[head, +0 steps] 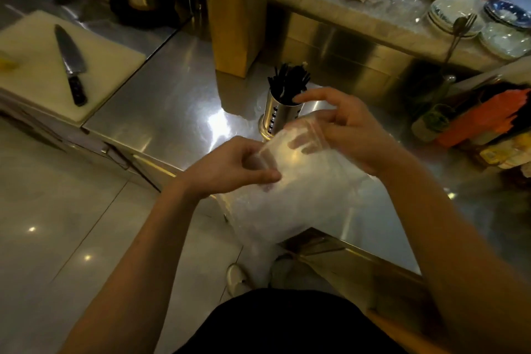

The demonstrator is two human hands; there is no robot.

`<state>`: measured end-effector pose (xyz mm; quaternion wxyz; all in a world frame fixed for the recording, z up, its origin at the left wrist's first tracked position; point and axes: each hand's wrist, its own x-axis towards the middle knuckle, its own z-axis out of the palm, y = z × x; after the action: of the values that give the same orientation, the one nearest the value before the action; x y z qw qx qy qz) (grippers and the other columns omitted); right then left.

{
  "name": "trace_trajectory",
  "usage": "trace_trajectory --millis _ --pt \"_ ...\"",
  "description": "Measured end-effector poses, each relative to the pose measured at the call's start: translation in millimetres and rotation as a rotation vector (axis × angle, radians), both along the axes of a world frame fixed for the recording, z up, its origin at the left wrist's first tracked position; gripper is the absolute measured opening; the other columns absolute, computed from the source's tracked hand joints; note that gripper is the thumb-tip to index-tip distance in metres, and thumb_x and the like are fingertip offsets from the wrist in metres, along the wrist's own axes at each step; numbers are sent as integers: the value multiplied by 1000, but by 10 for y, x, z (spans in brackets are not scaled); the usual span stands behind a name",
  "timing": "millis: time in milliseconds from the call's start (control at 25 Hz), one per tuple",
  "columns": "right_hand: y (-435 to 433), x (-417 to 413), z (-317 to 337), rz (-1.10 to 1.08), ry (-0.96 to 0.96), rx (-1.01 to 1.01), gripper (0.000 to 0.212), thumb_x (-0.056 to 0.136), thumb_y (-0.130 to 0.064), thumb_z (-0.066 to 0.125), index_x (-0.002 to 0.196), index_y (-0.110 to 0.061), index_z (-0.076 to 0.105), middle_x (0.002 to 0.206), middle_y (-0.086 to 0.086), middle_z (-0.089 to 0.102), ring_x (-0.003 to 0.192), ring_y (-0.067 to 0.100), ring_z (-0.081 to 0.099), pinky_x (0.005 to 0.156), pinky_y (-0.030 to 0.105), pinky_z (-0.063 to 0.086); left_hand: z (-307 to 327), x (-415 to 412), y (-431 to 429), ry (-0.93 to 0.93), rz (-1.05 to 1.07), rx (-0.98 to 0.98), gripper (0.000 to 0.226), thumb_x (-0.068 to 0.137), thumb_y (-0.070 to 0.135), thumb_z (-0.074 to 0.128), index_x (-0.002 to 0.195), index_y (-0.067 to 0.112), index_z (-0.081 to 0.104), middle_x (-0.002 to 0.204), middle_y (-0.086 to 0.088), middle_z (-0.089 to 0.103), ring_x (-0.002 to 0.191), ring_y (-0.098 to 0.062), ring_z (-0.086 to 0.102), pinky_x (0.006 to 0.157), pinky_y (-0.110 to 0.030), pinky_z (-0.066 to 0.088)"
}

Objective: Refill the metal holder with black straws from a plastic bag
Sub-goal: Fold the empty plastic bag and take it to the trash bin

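A perforated metal holder point(278, 116) stands upright on the steel counter point(161, 101). Several black straws point(288, 81) stick out of its top. Just in front of it I hold a clear plastic bag point(290, 198) over the counter's front edge. My left hand point(230, 165) pinches the bag's left rim. My right hand point(349, 131) grips the right rim, some fingers inside the bag, the forefinger stretched toward the holder's top. The bag hangs limp and pale; no straws show inside it.
A brown paper bag point(237, 14) stands behind the holder. A white cutting board point(34, 66) with a large knife point(70, 62) lies at left. Plates point(459, 16) and a fork sit on the raised ledge at right. Orange packets point(485, 115) crowd the right edge.
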<state>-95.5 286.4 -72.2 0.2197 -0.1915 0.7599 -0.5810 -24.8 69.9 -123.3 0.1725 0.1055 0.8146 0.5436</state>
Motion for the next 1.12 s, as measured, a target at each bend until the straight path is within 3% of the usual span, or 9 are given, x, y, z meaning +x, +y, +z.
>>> trace_trajectory --millis 80,200,280,480,640,800,920,1000,1120 --pt "72 0 -107 -92 -240 -122 41 89 -31 63 128 -20 55 121 17 64 103 32 68 89 47 55 -73 165 -63 7 175 161 17 80 23 75 89 8 73 78 -5 77 75 -23 74 72 -30 60" --pt "184 140 -383 51 -571 -269 92 64 -62 75 137 -14 46 132 22 57 118 38 59 99 50 49 -174 416 -44 16 544 280 23 80 23 73 89 3 70 71 -2 74 67 -18 72 61 -31 58" --pt "139 289 -550 123 -603 -262 90 61 -54 81 134 -15 48 132 19 59 119 36 59 97 47 50 -223 524 59 22 727 319 20 85 18 72 90 -1 68 68 0 72 64 -12 70 58 -26 55" --pt "-98 345 -555 47 -422 -55 38 84 -6 67 121 -6 56 95 7 75 85 26 72 73 35 58 -217 739 336 -18 972 391 11 88 16 68 92 5 68 73 3 74 70 -12 72 64 -28 59" --pt "75 175 -425 232 -392 -10 28 90 -6 61 117 -5 56 90 6 76 84 24 73 77 39 59 -110 954 470 -82 897 511 22 90 14 59 111 12 65 88 -2 77 86 -16 74 71 -30 59" --pt "339 28 -433 413 -420 -33 27 91 -3 57 114 -17 59 95 13 74 86 32 72 70 38 60 -75 1148 714 -76 868 574 35 88 11 55 122 13 63 97 -11 77 91 -24 73 71 -33 60" --pt "470 -13 -480 505 -450 -93 25 91 1 55 110 -14 60 93 12 74 83 31 72 67 37 59 -91 1270 956 -23 910 542 28 89 5 57 108 16 74 97 -10 77 88 -23 74 70 -34 61" --pt "507 -1 -500 543 -467 -130 24 85 8 54 92 -11 66 83 3 71 75 23 69 58 32 56 -62 1359 1088 2 927 509 37 90 -8 53 91 17 80 93 -8 78 86 -22 74 69 -30 61" --pt "504 20 -514 606 -448 -93 47 84 15 43 63 -19 68 78 1 66 71 20 61 49 26 50 13 1494 1236 -4 992 466 55 92 -17 41 76 17 80 88 -6 76 86 -21 73 72 -27 59"
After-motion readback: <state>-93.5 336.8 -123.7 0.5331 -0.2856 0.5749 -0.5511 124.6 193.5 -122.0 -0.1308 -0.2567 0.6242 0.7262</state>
